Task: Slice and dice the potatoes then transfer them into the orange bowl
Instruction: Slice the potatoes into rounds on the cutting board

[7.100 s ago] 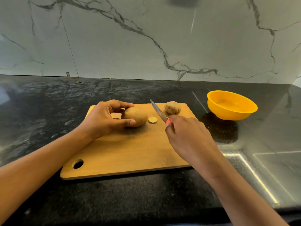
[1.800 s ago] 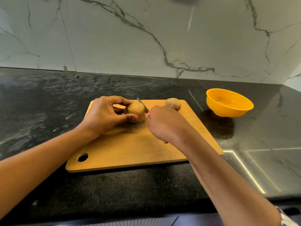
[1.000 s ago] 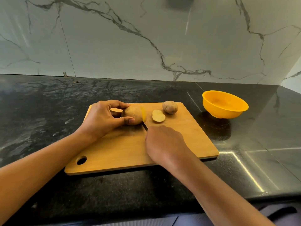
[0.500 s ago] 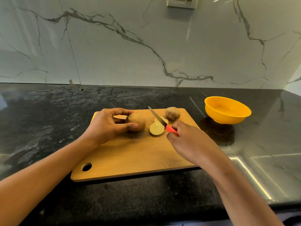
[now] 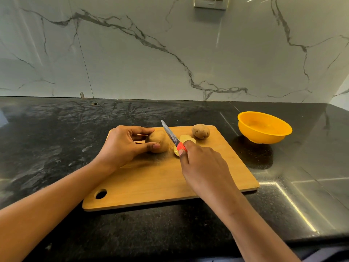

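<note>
On the wooden cutting board [image 5: 151, 182] my left hand [image 5: 122, 146] grips a large brown potato [image 5: 160, 139] between thumb and fingers. My right hand [image 5: 204, 167] holds a knife [image 5: 171, 134] by its red handle, the blade slanting up over the potato's cut right end. A pale cut slice [image 5: 186, 138] lies just right of the blade, and another pale piece [image 5: 176, 151] shows by my right thumb. A smaller whole potato [image 5: 200, 131] sits at the board's far right corner. The orange bowl [image 5: 264, 127] stands to the right on the counter and looks empty.
The board lies on a black stone counter [image 5: 56, 138] with a marble wall behind. A wall socket [image 5: 210, 2] is at the top. The counter's front edge runs along the bottom of the view, and the board has a hanging hole [image 5: 101, 193] at its near left.
A slice has come off the large potato since a second ago. The knife has shifted left from beside the slices back to the potato's cut end. My left hand has kept its hold.
</note>
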Demonstrator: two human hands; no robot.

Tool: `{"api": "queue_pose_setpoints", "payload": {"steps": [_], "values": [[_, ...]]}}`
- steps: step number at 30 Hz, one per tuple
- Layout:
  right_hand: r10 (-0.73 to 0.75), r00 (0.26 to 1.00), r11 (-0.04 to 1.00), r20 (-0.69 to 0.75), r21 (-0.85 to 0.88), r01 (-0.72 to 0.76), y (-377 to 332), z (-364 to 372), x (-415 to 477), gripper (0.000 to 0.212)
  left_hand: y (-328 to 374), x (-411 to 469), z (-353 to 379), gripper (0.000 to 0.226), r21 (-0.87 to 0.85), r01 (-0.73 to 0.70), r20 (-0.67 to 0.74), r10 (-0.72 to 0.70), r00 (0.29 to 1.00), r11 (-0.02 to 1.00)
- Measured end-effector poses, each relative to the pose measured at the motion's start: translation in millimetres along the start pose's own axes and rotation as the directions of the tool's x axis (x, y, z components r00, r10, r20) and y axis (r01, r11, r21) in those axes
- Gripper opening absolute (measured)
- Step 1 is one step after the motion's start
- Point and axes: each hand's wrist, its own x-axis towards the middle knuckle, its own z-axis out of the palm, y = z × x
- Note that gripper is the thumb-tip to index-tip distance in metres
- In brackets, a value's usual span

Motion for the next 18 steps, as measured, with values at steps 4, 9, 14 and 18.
{"api": "queue_pose_setpoints", "payload": {"steps": [4, 9, 14, 18], "values": [[-0.012, 1.0, 1.0, 0.005, -0.026, 0.013, -4.6, 2.0, 0.4, 0.028, 0.4, 0.0, -0.2, 0.061, 0.006, 0.001, 0.001, -0.001, 1.0, 1.0], [-0.032, 0.999, 0.994, -0.037, -0.108, 0.028, -7.8, -2.1, 1.3, 0.021, -0.3, -0.9, 0.0, 0.061, 0.008, -0.006, -0.004, 0.007, 1.0, 1.0], [-0.07, 0.997, 0.984, -0.014, -0.164, 0.067, -21.2, -7.3, 6.8, 0.019, 2.5, -2.4, 0.7, 0.058, 0.009, -0.024, -0.01, 0.024, 1.0, 1.0], [-0.078, 0.997, 0.981, 0.013, -0.177, 0.079, -20.7, -6.7, 1.1, 0.02, 2.8, -2.0, 0.8, 0.06, 0.028, -0.029, -0.016, 0.029, 0.999, 0.999]]}}
